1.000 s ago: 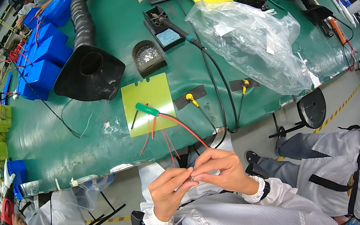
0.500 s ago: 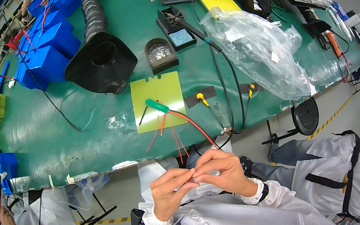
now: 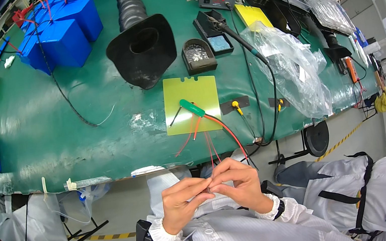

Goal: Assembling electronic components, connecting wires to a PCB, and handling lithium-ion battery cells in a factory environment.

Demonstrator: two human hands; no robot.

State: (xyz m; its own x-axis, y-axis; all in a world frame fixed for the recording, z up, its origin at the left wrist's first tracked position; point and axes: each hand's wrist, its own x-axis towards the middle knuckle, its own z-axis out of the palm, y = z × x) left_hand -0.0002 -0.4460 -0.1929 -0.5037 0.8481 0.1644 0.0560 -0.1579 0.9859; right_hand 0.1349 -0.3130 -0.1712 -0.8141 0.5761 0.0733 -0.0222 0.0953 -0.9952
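Observation:
My left hand [image 3: 181, 205] and my right hand [image 3: 241, 184] meet in front of my chest, below the table edge. Both are closed, thumb and fingers pinched together around something small and greyish that I cannot make out. Above them a small green-sleeved piece [image 3: 192, 108] lies on a yellow-green plate [image 3: 177, 124]. Thin red wires [image 3: 209, 144] hang from it down toward my fingertips; whether they end in my grip is hidden. A thicker red and black cable [image 3: 229, 132] also runs from it past the table edge, behind my right hand.
A black funnel-shaped fume hose [image 3: 136, 53], a tray of metal bits [image 3: 199, 57] and a soldering iron [image 3: 240, 36] in its stand lie beyond the plate. Blue blocks [image 3: 62, 42] stand left, a clear plastic bag [image 3: 291, 68] right. Co-workers sit on both sides, one sleeve [image 3: 27, 230] at left.
The view has shifted, so the table things appear farther right. My hands stay pinched together in nearly the same place. The red tool held by the co-worker at left has mostly left the view.

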